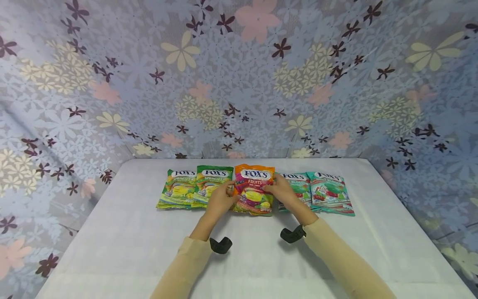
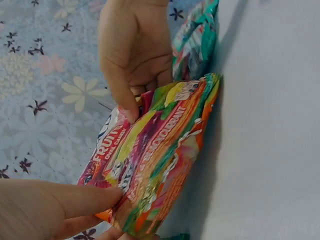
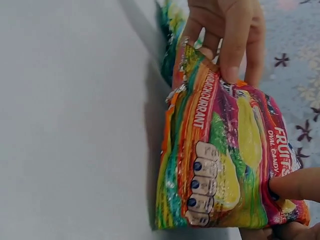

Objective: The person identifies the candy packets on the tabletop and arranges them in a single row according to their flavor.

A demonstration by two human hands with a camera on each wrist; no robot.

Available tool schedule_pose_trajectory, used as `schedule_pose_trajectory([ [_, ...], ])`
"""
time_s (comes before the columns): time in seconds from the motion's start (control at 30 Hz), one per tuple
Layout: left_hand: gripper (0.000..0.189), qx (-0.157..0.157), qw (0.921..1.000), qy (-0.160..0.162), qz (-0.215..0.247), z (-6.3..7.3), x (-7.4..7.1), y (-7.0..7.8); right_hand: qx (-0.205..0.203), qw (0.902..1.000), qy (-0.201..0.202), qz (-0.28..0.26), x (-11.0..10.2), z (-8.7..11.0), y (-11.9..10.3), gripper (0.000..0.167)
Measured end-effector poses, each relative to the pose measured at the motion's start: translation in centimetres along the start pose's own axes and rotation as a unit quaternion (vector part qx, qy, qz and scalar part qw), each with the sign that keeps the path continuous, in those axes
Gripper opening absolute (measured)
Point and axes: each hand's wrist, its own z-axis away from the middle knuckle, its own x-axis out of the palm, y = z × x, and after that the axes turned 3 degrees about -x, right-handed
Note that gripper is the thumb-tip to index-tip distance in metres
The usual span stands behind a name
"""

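Blue-grey floral fabric point(image 1: 231, 83) backs white cloth-covered tabletop point(image 1: 127, 245). Orange-and-magenta plastic candy bag point(image 1: 255, 193) near far edge, about midway between far corners; can't tell if lifted. Grip: left hand point(image 1: 219, 199) pinches its left side, right hand point(image 1: 284, 192) its right. Best kept light and even, bag level. Looks sealed, contents hidden; same for two green-yellow plastic bags point(image 1: 177, 192) toward far-left corner, two teal plastic bags point(image 1: 330, 193) toward far-right.
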Motion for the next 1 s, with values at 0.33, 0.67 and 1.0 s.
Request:
schedule_pose_trajectory([
  [0.33, 0.064, -0.037, 0.9993, 0.000, -0.006, -1.1, 0.2, -0.7, 0.023, 0.9996, -0.006, 0.018, 1.3, -2.7, 0.2, 0.051],
  [0.67, 0.067, -0.036, 0.9988, 0.008, -0.032, -1.0, 0.8, -0.7, 0.001, 0.9983, 0.006, 0.058, 1.9, -3.2, 0.8, 0.041],
  [1.0, 0.053, 0.008, 0.9933, 0.063, -0.096, -0.4, 1.7, -0.5, -0.029, 0.9879, 0.033, 0.149, 2.2, -3.4, 0.9, 0.044],
])
